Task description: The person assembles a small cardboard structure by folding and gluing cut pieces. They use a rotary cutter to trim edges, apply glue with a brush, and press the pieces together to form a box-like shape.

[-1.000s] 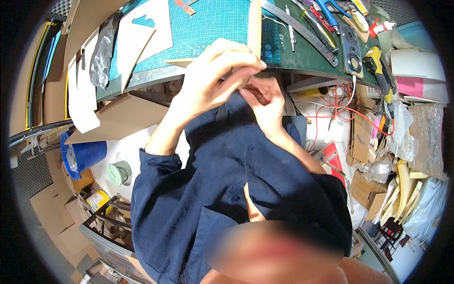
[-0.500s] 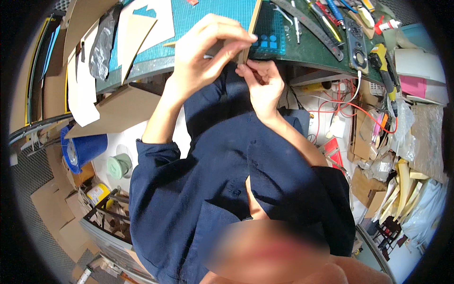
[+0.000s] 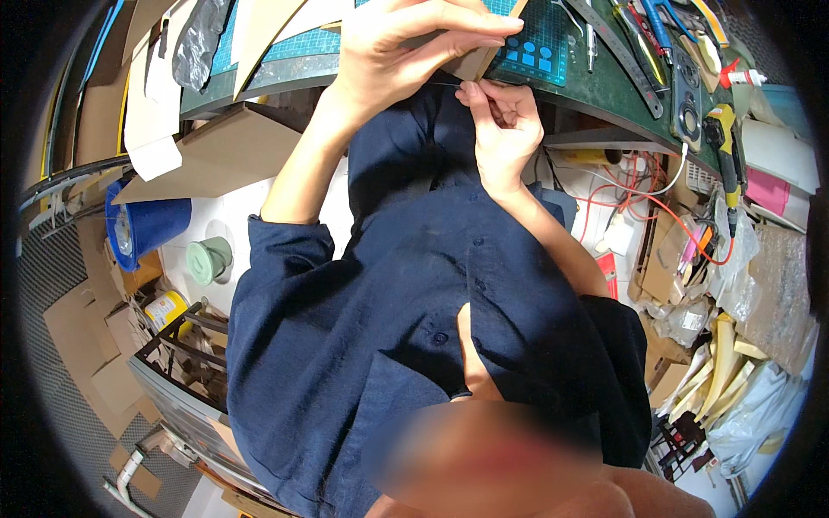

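Note:
Over the near edge of the green workbench, a tan cardboard piece (image 3: 472, 66) stands with its narrow edge slanting up to the right. My left hand (image 3: 389, 60) reaches across it from the left, thumb and fingers closed at its upper edge. Just below, my right hand (image 3: 508, 121) is closed in a pinch at the board's lower corner. A fine pale line runs leftward from those fingertips; whatever they pinch is too small to make out. Part of the board lies hidden behind my left hand.
A teal cutting mat (image 3: 544, 60) lies beside my hands. Rightward are a steel ruler (image 3: 626, 65), a phone (image 3: 686, 104) with a white cable and a yellow-black tool (image 3: 724, 142). Cardboard sheets (image 3: 220, 155) jut from the bench's left. A blue bin (image 3: 155, 220) stands below them.
The bench and both hands sit higher in the picture as the view shifts. Both hands stay close together at the cardboard, my left fingers a little farther above the right ones.

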Motion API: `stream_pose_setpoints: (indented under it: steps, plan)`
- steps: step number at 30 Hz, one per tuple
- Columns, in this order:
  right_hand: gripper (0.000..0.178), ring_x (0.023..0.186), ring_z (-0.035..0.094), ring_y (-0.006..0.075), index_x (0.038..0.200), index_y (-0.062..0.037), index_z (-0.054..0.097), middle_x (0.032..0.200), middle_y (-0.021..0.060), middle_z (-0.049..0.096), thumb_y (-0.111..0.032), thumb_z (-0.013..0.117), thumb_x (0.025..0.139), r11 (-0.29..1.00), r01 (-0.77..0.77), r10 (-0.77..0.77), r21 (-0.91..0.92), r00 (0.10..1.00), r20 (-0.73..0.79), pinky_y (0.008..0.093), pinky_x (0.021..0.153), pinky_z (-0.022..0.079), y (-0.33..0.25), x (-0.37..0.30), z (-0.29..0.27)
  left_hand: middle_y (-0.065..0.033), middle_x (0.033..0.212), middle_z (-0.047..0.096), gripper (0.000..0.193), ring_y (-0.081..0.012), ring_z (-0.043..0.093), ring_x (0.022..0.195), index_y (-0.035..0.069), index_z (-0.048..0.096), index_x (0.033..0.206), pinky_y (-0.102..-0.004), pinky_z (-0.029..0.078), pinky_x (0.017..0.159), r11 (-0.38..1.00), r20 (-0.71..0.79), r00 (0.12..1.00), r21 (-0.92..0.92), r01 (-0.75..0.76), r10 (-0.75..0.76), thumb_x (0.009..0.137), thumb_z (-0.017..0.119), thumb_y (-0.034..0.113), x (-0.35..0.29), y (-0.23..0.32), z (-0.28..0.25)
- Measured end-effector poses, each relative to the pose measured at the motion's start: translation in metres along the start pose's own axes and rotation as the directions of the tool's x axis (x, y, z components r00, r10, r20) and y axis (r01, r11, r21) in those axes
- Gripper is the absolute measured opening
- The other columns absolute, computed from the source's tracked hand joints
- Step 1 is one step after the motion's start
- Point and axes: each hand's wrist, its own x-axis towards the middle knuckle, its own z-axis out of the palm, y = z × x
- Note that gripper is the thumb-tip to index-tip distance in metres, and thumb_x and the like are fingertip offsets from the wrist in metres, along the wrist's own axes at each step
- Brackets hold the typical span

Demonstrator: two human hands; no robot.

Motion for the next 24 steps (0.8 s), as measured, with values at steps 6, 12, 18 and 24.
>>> stream_pose_setpoints:
  steps: [6, 12, 18, 24]
  plan:
    - [0.011, 0.078, 0.071, 0.0176, 0.092, 0.0034, 0.058, 0.085, 0.0147, 0.07, 0.004, 0.068, 0.087, 1.0, 0.014, -0.013, 0.026, 1.0, -0.02, 0.025, 0.069, 0.057, -0.0024, -0.0013, 0.0044, -0.0113, 0.098, 0.07, 0.03, -0.02, 0.065, 0.089, 0.001, 0.072, 0.108, -0.031, 0.051, 0.079, 0.97, 0.052, 0.991, -0.208, 0.129, -0.12, 0.078, 0.071, -0.004, -0.0036, -0.0042, -0.0023]
    - [0.012, 0.079, 0.071, 0.017, 0.092, 0.0035, 0.058, 0.087, 0.0156, 0.07, 0.004, 0.068, 0.087, 0.999, 0.043, -0.042, 0.005, 0.999, -0.02, 0.0243, 0.07, 0.057, -0.0001, -0.0003, 0.0052, -0.0109, 0.1, 0.07, 0.027, -0.0192, 0.065, 0.091, 0.0, 0.072, 0.109, -0.0304, 0.05, 0.082, 0.94, 0.041, 0.988, -0.304, 0.154, -0.148, 0.082, 0.067, -0.003, -0.0062, -0.0065, -0.0011]
    - [0.014, 0.08, 0.071, 0.0155, 0.094, 0.0032, 0.058, 0.088, 0.0166, 0.071, 0.004, 0.07, 0.086, 1.0, 0.014, -0.014, 0.004, 1.0, -0.002, 0.0232, 0.07, 0.056, -0.0022, 0.0009, 0.0038, -0.0103, 0.098, 0.071, 0.025, -0.0192, 0.065, 0.09, 0.001, 0.073, 0.105, -0.0302, 0.05, 0.081, 0.964, 0.003, 0.995, -0.247, 0.099, -0.101, 0.08, 0.069, -0.002, -0.0027, -0.0069, -0.0001]
    - [0.018, 0.081, 0.071, 0.0162, 0.099, 0.0037, 0.059, 0.088, 0.0168, 0.072, 0.005, 0.07, 0.085, 0.999, 0.003, -0.004, -0.036, 0.999, -0.037, 0.0238, 0.072, 0.056, -0.0076, 0.0028, 0.0045, -0.0102, 0.094, 0.072, 0.025, -0.02, 0.067, 0.087, 0.001, 0.074, 0.101, -0.0304, 0.052, 0.078, 0.993, -0.022, 0.999, -0.113, 0.023, -0.026, 0.076, 0.071, -0.005, -0.0007, -0.0051, 0.0001]
